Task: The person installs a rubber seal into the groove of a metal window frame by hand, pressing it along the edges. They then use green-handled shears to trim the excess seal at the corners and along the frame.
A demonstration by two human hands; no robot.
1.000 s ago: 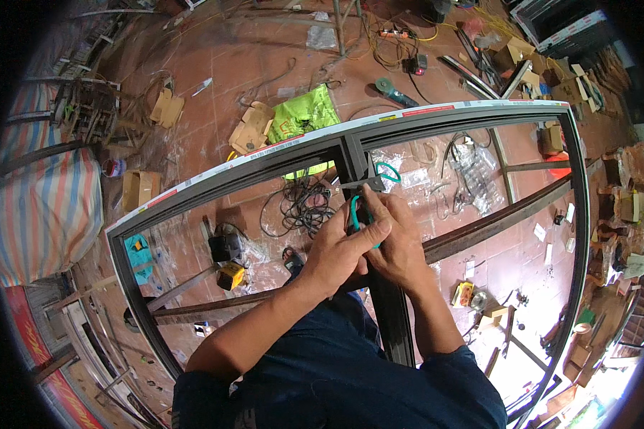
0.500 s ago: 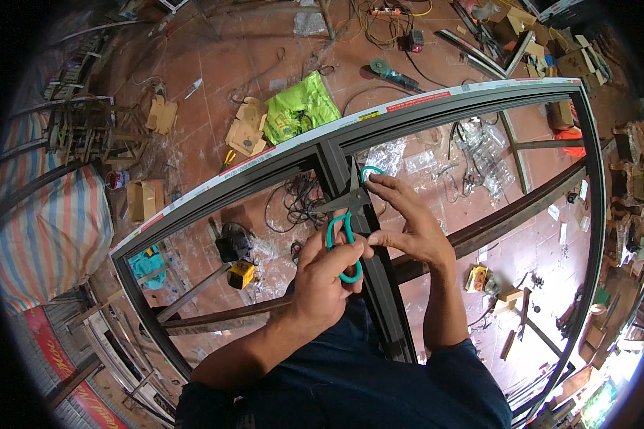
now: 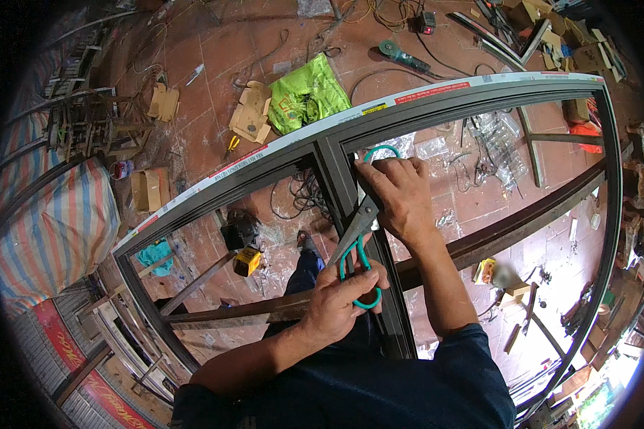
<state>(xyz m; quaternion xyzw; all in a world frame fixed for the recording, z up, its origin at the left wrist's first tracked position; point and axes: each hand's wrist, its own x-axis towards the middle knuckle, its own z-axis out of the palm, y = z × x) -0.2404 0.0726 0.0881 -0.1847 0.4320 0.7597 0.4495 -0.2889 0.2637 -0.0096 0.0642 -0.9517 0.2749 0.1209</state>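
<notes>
A pair of scissors (image 3: 355, 232) with teal handles is spread wide over the middle bar (image 3: 341, 187) of a large dark metal frame. My left hand (image 3: 336, 299) is closed on the lower handle loop, close to my body. Farther up, my right hand (image 3: 406, 191) is closed at the other handle, whose teal loop shows beyond its fingers. One grey blade points down toward my left hand; the other is mostly hidden at my right hand.
The frame's curved far edge (image 3: 286, 149) carries printed protective tape. It rests over a rusty beam (image 3: 508, 221). Beyond lie an angle grinder (image 3: 408, 60), a green bag (image 3: 311, 96), flattened cardboard (image 3: 251, 114) and yellow-handled pliers (image 3: 232, 145). A yellow-and-black tool (image 3: 247, 262) lies below the left opening.
The scissors have been turned and spread wider. My right hand has gone from open fingers near the upper loop to closed at that handle. My left hand has shifted slightly right and down.
</notes>
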